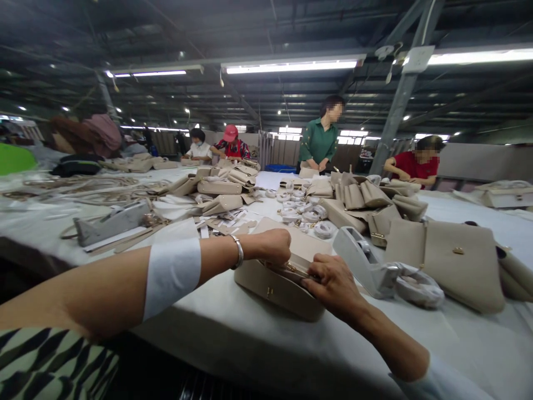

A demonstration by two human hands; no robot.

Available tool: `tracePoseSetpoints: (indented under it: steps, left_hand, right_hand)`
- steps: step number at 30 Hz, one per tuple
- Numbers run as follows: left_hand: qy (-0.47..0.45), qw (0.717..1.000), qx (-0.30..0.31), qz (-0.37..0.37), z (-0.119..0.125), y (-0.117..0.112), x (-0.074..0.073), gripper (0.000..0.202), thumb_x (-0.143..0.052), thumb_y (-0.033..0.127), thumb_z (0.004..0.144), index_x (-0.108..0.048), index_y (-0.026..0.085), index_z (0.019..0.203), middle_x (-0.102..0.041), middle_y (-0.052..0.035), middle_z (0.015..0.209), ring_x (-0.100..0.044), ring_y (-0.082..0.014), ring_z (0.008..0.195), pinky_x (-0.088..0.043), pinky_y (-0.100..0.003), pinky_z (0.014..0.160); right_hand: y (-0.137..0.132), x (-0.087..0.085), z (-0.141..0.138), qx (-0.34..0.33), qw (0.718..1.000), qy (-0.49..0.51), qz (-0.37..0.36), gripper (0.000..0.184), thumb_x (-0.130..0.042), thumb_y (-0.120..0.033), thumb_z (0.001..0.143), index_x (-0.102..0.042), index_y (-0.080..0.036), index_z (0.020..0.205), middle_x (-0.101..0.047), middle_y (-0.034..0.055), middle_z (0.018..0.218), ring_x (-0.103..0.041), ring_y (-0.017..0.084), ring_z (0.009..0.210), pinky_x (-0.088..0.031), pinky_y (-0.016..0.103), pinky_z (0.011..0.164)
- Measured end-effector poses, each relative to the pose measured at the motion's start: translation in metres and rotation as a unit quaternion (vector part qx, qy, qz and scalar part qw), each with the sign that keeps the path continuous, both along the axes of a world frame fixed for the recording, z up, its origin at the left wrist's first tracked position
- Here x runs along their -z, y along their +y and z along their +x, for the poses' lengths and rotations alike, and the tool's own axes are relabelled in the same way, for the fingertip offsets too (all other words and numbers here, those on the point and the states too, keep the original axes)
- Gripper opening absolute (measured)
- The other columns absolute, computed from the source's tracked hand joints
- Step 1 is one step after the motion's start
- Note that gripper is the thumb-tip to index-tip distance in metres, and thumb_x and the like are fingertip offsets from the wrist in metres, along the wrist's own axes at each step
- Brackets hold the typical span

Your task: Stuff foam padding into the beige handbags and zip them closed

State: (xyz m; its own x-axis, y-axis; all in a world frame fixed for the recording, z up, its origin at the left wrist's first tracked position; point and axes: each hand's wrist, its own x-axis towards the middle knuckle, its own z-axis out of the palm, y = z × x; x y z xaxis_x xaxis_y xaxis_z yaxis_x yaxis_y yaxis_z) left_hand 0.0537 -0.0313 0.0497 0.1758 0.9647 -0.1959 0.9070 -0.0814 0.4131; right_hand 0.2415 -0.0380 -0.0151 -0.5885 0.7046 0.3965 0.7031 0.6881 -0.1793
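Note:
A beige handbag (277, 286) lies on the white table (233, 328) right in front of me. My left hand (272, 245) is closed in a fist over the bag's top edge, a bracelet on its wrist and a white band on the forearm. My right hand (333, 284) has its fingers curled and pressed on the bag's right end, by the gold hardware along the opening. Both hands grip the same bag.
A grey tape dispenser (363, 262) and a wrapped bundle (418, 284) sit just right of the bag, with another beige bag (452, 261) beyond. Piles of beige bags, straps and white tape rolls (300, 211) cover the table. Several people work at the far side.

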Motion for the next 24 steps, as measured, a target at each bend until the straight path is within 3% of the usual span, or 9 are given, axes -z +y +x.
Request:
tracePoseSetpoints:
  steps: [3,6,10,14,17,20,24]
  left_hand:
    - [-0.029,0.999,0.020,-0.020,-0.011,-0.003,0.007,0.008,-0.058,0.010,0.056,-0.065,0.012,0.060,-0.053,-0.0001,0.042,-0.052,-0.0141,0.043,-0.041,-0.023,0.044]
    - [-0.071,0.996,0.048,0.007,-0.018,-0.003,0.013,0.012,-0.060,0.015,0.061,-0.067,0.013,0.071,-0.057,0.0009,0.054,-0.053,-0.0118,0.050,-0.039,-0.020,0.046]
    - [-0.109,0.990,0.092,0.024,-0.020,0.001,0.016,0.014,-0.063,0.020,0.064,-0.068,0.013,0.075,-0.060,0.0016,0.060,-0.051,-0.0104,0.055,-0.037,-0.018,0.048]
    - [-0.133,0.984,0.115,0.024,-0.027,0.005,0.022,0.018,-0.062,0.025,0.069,-0.068,0.014,0.082,-0.062,0.0014,0.064,-0.053,-0.0110,0.057,-0.038,-0.019,0.051]
    - [-0.112,0.981,0.115,0.111,-0.044,0.002,0.029,0.018,-0.062,0.030,0.075,-0.069,0.016,0.085,-0.065,-0.0005,0.074,-0.057,-0.0136,0.070,-0.042,-0.022,0.063]
    - [-0.049,0.959,0.166,0.223,-0.060,-0.006,0.036,0.021,-0.058,0.033,0.083,-0.070,0.019,0.093,-0.064,-0.0036,0.085,-0.055,-0.0171,0.086,-0.041,-0.026,0.079]
    - [0.003,0.934,0.221,0.281,-0.069,-0.014,0.042,0.028,-0.055,0.039,0.086,-0.065,0.023,0.108,-0.060,-0.0057,0.097,-0.051,-0.0198,0.094,-0.039,-0.031,0.085]
  right_hand:
    - [0.000,-0.001,0.002,-0.006,1.000,-0.010,-0.007,0.018,-0.061,-0.029,0.078,-0.063,-0.018,0.063,-0.056,0.0003,0.072,-0.051,0.015,0.073,-0.030,0.030,0.073]
    - [0.000,-0.008,0.001,0.007,0.998,-0.056,0.002,0.020,-0.059,-0.033,0.080,-0.065,-0.019,0.066,-0.059,0.0017,0.075,-0.053,0.017,0.076,-0.030,0.033,0.075]
    - [0.000,-0.024,-0.009,0.022,0.991,-0.120,0.050,0.014,-0.062,-0.034,0.079,-0.068,-0.022,0.084,-0.064,0.0057,0.086,-0.053,0.024,0.089,-0.029,0.036,0.078]
    - [0.009,-0.031,-0.020,0.019,0.988,-0.147,-0.040,0.011,-0.060,-0.029,0.078,-0.067,-0.022,0.084,-0.066,0.0054,0.080,-0.056,0.021,0.078,-0.030,0.030,0.065]
    - [0.017,-0.027,-0.018,0.033,0.988,-0.121,-0.091,0.010,-0.058,-0.027,0.078,-0.066,-0.021,0.082,-0.066,0.0044,0.079,-0.057,0.019,0.074,-0.030,0.027,0.061]
    - [0.020,-0.022,-0.014,0.022,0.991,-0.081,-0.106,0.012,-0.058,-0.028,0.078,-0.065,-0.020,0.083,-0.065,0.0038,0.082,-0.056,0.018,0.077,-0.033,0.027,0.065]
    - [0.018,-0.017,-0.012,0.016,0.993,-0.057,-0.101,0.011,-0.057,-0.027,0.079,-0.065,-0.020,0.082,-0.065,0.0037,0.082,-0.055,0.018,0.079,-0.034,0.028,0.068]
